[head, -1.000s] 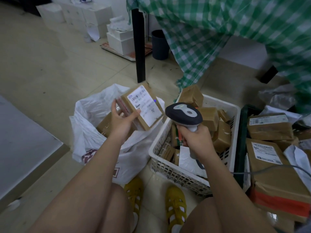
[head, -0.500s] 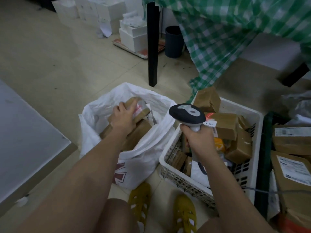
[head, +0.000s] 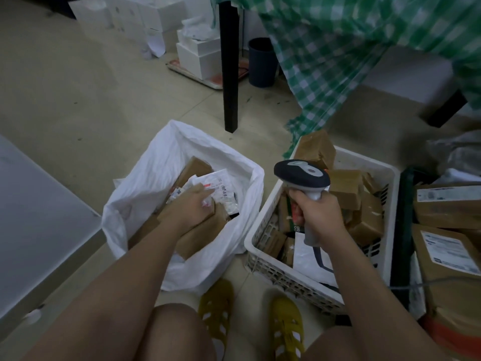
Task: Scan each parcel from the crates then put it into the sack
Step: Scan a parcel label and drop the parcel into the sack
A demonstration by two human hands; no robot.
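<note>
Pale floor tiles carry the white sack (head: 145, 183) at ten o'clock and the white crate (head: 385, 178) at two o'clock. Inside the sack, the left hand (head: 194, 208) rests on a brown parcel (head: 203, 235), grip unclear; the right hand (head: 318, 212) clenches the scanner (head: 302, 175). Crate parcels (head: 348, 188) look light, stiff cardboard, best pinched across opposite edges.
</note>
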